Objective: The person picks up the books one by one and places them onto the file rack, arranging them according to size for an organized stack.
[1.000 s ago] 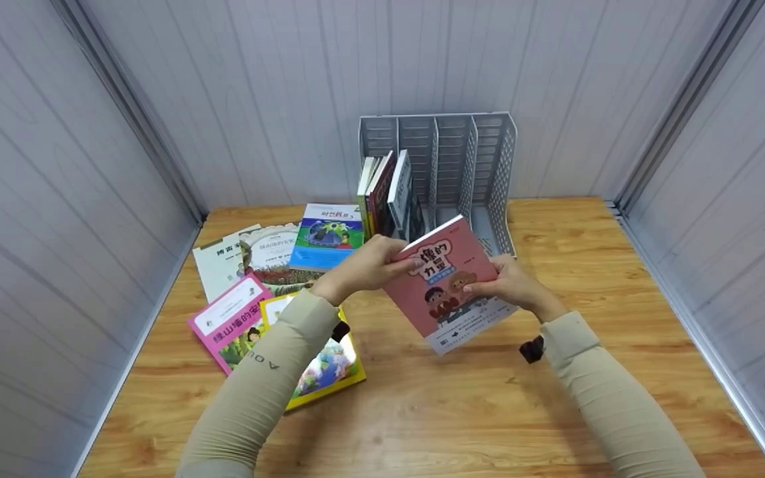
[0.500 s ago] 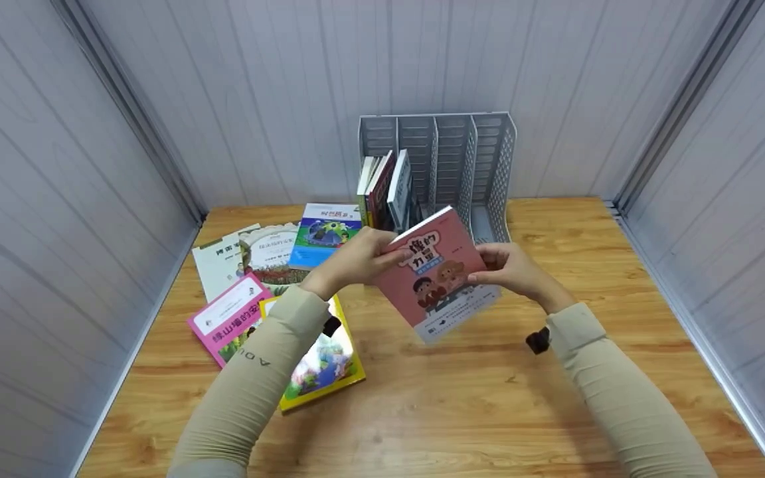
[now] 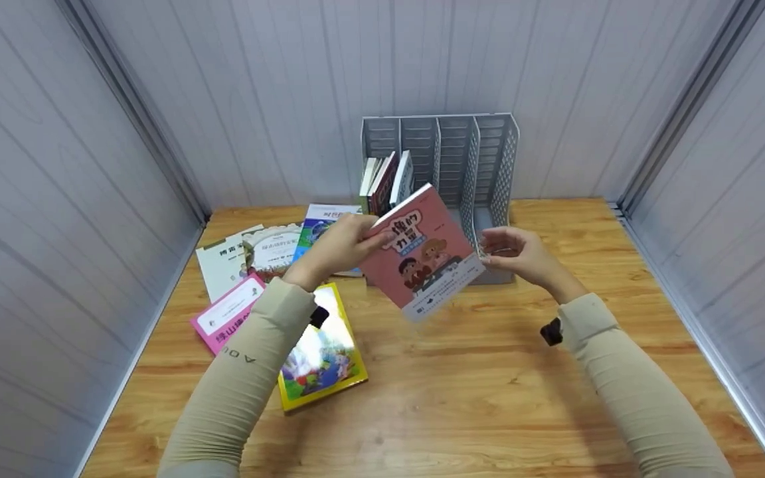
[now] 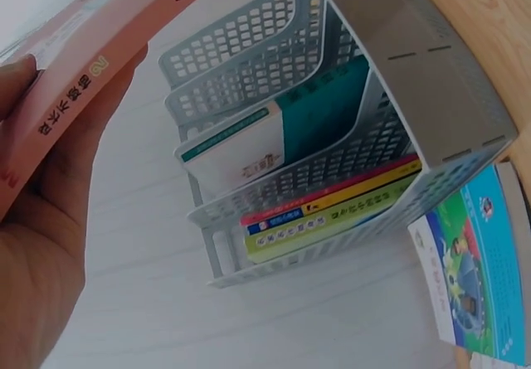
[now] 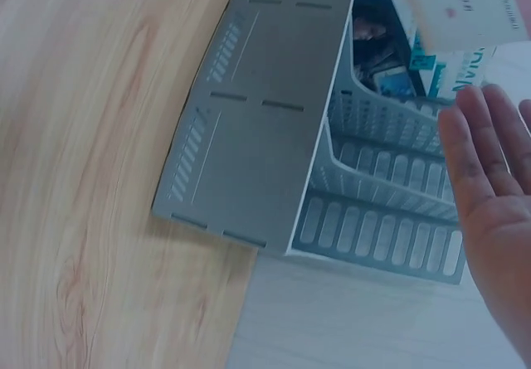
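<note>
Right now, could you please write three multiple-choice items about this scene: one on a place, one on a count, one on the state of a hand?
1. Where is the pink book?
A. flat on the table
B. held up before the rack
C. inside the rack

2. How many compartments does the rack have?
A. two
B. four
C. six

3. How is the right hand?
A. open, off the book
B. gripping the book
C. resting on the table

Answers:
1 B, the left hand grips it in the air before the rack.
2 B, three dividers make four slots.
3 A, its fingers are relaxed, beside the book's edge with a gap.
</note>
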{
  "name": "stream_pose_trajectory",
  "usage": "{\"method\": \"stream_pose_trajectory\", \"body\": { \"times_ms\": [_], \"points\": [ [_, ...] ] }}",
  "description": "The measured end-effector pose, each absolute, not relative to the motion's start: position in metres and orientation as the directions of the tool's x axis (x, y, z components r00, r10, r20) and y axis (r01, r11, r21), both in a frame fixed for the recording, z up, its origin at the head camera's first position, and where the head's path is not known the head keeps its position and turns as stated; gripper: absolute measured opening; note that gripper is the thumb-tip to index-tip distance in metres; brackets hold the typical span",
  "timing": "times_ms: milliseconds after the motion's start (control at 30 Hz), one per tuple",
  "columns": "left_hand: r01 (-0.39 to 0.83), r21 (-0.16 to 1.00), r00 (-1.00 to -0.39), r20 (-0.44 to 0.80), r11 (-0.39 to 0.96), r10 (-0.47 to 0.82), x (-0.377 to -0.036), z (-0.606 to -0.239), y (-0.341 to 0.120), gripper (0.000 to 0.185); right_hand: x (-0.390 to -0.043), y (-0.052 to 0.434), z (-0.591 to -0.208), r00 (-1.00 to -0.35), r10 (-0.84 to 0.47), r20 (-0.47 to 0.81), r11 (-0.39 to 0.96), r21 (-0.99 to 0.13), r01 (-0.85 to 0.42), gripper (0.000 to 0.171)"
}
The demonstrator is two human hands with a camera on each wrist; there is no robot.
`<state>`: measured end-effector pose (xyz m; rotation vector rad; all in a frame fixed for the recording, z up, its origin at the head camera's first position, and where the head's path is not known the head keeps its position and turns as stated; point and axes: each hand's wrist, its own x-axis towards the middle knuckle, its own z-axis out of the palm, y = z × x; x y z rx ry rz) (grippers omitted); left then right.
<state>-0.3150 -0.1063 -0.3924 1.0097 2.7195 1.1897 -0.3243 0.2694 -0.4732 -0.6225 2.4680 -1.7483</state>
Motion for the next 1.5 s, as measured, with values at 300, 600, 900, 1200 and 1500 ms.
{"method": "stream_pose_trajectory", "body": {
  "times_ms": [300,600,900,1200,1500],
  "points": [
    [0.559,0.637,-0.815,0.303,0.53,0.495,-0.317,-0.371,-0.116,0.028,-0.334,0.275,-0.484,-0.927,-0.252,0.279,0.383,-0.851,-0.36,0.043],
    [0.484,0.628,-0.875,0.336,0.609,0.349,-0.317,-0.356,-0.112,0.031,-0.339,0.267,-0.507,-0.919,-0.315,0.237,0.612,-0.689,-0.387,0.041],
    [0.423,0.654,-0.89,0.43,0.627,0.152,-0.316,-0.357,-0.097,0.033,-0.344,0.26,-0.523,-0.903,-0.367,0.223,0.751,-0.502,-0.429,0.05],
    [0.334,0.68,-0.879,0.475,0.652,-0.045,-0.321,-0.359,-0.077,0.035,-0.349,0.253,-0.531,-0.923,-0.373,0.096,0.805,-0.46,-0.373,0.051],
    [0.249,0.716,-0.91,0.403,0.653,-0.096,-0.33,-0.359,-0.059,0.039,-0.356,0.241,-0.537,-0.922,-0.375,0.096,0.847,-0.367,-0.383,0.04]
  ]
}}
